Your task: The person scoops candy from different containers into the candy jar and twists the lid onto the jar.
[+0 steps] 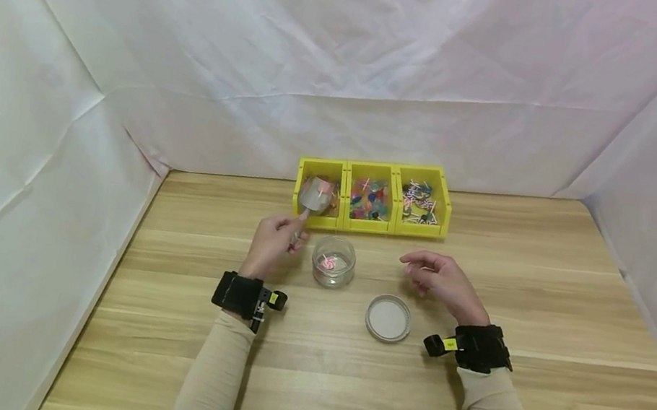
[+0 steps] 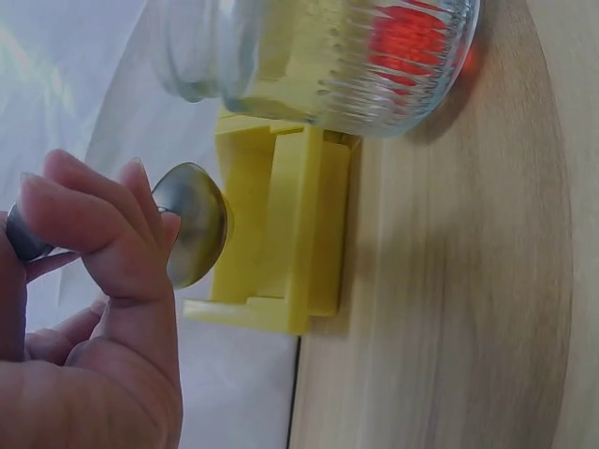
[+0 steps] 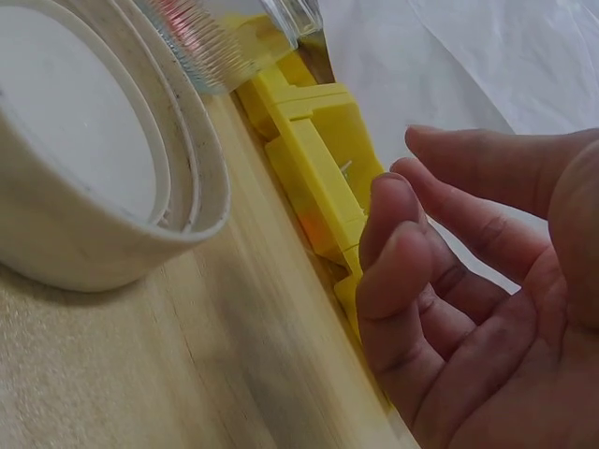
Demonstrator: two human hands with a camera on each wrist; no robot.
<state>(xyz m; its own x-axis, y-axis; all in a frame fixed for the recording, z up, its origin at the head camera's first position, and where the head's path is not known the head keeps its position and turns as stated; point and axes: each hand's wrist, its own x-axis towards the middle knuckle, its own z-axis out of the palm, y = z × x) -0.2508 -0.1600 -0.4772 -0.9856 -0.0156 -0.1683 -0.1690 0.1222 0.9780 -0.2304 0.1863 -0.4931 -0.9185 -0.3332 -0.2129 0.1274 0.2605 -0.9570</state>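
My left hand (image 1: 275,239) grips the handle of a small metal scoop (image 1: 315,197), whose bowl hangs over the leftmost bin of a yellow three-part tray (image 1: 368,227). In the left wrist view the scoop (image 2: 192,224) shows past my curled fingers (image 2: 103,234). A clear glass jar (image 1: 334,262) with a pink-and-white candy inside stands just right of that hand. My right hand (image 1: 437,277) hovers loosely above the table, holding nothing. Its white lid (image 1: 389,318) lies upside down near that hand; the lid (image 3: 84,178) fills the right wrist view.
The yellow tray's bins hold mixed colourful sweets and lollipops. White sheeting walls stand at the left, back and right of the wooden table (image 1: 534,388). Black wrist bands with cameras sit on both forearms.
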